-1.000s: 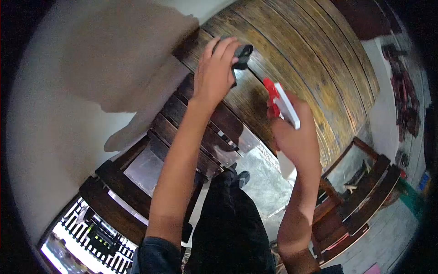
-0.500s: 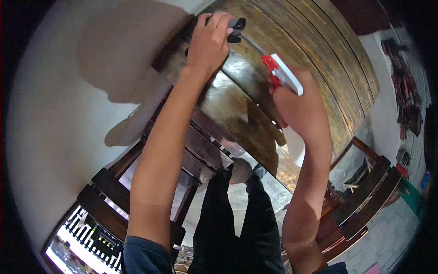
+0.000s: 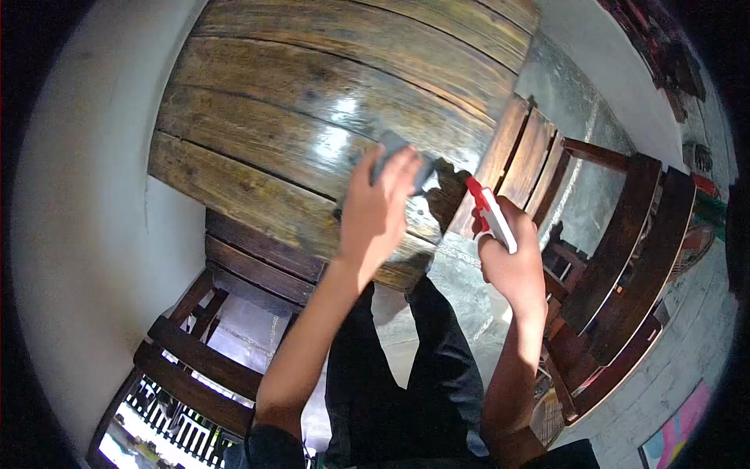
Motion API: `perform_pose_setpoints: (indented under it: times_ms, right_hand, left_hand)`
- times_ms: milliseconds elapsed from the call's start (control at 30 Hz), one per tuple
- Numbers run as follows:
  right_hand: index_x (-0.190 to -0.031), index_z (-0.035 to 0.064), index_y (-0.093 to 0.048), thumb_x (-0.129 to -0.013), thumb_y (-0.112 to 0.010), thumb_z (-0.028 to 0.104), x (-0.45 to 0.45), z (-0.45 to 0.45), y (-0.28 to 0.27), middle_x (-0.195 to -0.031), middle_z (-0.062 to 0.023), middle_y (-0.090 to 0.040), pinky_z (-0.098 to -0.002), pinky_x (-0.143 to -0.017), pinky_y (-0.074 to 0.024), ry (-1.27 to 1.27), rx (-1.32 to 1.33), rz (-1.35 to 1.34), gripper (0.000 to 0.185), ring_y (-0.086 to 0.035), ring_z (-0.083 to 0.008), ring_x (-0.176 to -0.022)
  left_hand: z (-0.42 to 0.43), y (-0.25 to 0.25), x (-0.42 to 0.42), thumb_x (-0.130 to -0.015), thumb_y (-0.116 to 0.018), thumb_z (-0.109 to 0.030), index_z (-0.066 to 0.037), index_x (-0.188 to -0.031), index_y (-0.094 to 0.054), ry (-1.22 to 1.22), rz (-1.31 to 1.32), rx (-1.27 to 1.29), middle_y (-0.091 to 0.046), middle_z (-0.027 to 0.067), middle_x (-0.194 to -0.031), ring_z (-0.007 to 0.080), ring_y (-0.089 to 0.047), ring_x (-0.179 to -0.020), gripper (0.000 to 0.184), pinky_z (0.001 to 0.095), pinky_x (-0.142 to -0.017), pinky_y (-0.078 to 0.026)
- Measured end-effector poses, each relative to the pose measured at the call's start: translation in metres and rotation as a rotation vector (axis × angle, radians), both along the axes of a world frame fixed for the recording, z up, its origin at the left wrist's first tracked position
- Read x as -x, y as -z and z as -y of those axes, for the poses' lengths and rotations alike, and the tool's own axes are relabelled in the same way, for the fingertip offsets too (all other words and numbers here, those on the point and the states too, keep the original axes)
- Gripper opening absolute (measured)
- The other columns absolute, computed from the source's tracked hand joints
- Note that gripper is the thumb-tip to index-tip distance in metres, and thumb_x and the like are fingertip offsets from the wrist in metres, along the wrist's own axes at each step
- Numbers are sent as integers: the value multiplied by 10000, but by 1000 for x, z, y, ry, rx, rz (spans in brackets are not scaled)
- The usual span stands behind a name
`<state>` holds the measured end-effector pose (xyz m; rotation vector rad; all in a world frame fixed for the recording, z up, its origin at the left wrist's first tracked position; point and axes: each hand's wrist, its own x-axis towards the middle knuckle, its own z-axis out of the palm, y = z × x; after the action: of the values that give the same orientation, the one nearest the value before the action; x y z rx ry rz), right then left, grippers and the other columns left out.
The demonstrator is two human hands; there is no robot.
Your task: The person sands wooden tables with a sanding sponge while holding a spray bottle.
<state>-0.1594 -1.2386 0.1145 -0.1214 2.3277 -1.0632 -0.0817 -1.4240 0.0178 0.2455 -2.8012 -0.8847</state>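
A dark grey cloth (image 3: pixel 397 156) lies bunched under my left hand (image 3: pixel 379 203), whose fingers are pressed over it on the wooden tabletop (image 3: pixel 258 102). Wet-looking shine shows on the planks around the cloth. My right hand (image 3: pixel 512 254) is wrapped round a spray bottle with a red and white trigger head (image 3: pixel 496 219), held at the table's right front corner. The bottle's body is mostly hidden by the hand.
One dark wooden chair (image 3: pixel 203 359) stands at the lower left near the pale wall (image 3: pixel 94 195). Another wooden chair (image 3: pixel 617 250) is at the right. My legs (image 3: pixel 437 344) are just below the table's near edge. Grey floor (image 3: pixel 578 102) shows beyond the right corner.
The view has turned, so more of the tabletop shows. My left hand has moved with the cloth from the table's far left part to near its right front corner. My right hand still holds the spray bottle.
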Motion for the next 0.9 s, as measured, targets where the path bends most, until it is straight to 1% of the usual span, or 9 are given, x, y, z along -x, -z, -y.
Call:
perform_pose_setpoints:
  times_ms: [33,100,233,367,500,633,733,800,900]
  right_hand:
    - [-1200,-26,-629,-811,-555,-23,1,-12,2,-956,-169,-719,-354,-725,-537,26,10,-25,396,-705,-276,-814]
    - [-1094,-30,-671,-772,-546,-16,2,-36,6,-883,-195,-720,-387,-779,-545,76,31,-74,346,-731,-342,-852]
    - [-1100,-29,-672,-779,-538,-25,9,-40,5,-867,-185,-715,-383,-767,-540,56,15,-19,347,-723,-323,-828]
    - [-1094,-39,-664,-775,-536,-45,20,15,-5,-850,-163,-702,-360,-749,-527,-27,54,-3,344,-710,-269,-813]
    - [-1101,-43,-667,-785,-557,-38,42,96,-9,-854,-153,-704,-357,-747,-529,-167,77,99,334,-711,-253,-820]
    - [-1157,-37,-676,-811,-594,-12,52,187,-8,-859,-162,-705,-369,-747,-533,-284,105,5,356,-706,-300,-798]
    - [-1172,-29,-674,-823,-595,4,59,254,-6,-897,-179,-703,-396,-789,-537,-323,131,-15,360,-702,-329,-847]
    - [-1189,-21,-673,-826,-616,56,70,295,-1,-971,-215,-694,-413,-856,-528,-411,148,6,375,-685,-379,-946]
    - [-1205,-13,-681,-829,-644,120,82,339,6,-1052,-262,-693,-448,-917,-522,-470,127,34,401,-664,-450,-1027]
  left_hand:
    - [-22,1,-3,-843,-673,23,-108,-1379,-643,-4,32,-76,-580,44,-1472,374,-499,-1352,553,469,-1166,-426]
    - [-56,-2,-8,-826,-683,0,-131,-1393,-659,94,12,110,-556,9,-1502,361,-478,-1376,583,455,-1147,-452]
    - [-58,-7,-8,-822,-687,-37,-129,-1355,-666,104,47,64,-549,-17,-1504,328,-467,-1389,542,446,-1135,-466]
    - [-16,-6,0,-828,-697,-50,-150,-1335,-670,34,14,0,-583,-19,-1465,336,-516,-1327,517,453,-1079,-500]
    - [64,-1,22,-830,-700,-13,-112,-1291,-665,-171,-104,19,-611,23,-1419,362,-551,-1251,472,471,-1033,-513]
    - [175,-4,38,-835,-696,8,-96,-1290,-656,-281,-117,61,-619,41,-1405,381,-569,-1211,469,477,-1024,-517]
    - [257,-3,52,-870,-658,13,-85,-1300,-637,-332,-151,118,-643,84,-1374,415,-580,-1219,442,501,-1038,-500]
    - [313,5,60,-877,-646,10,-82,-1305,-633,-375,-191,176,-643,100,-1376,414,-582,-1235,438,503,-1049,-491]
    - [389,18,66,-890,-624,8,-74,-1312,-628,-433,-230,244,-641,128,-1385,408,-584,-1261,430,501,-1073,-473]
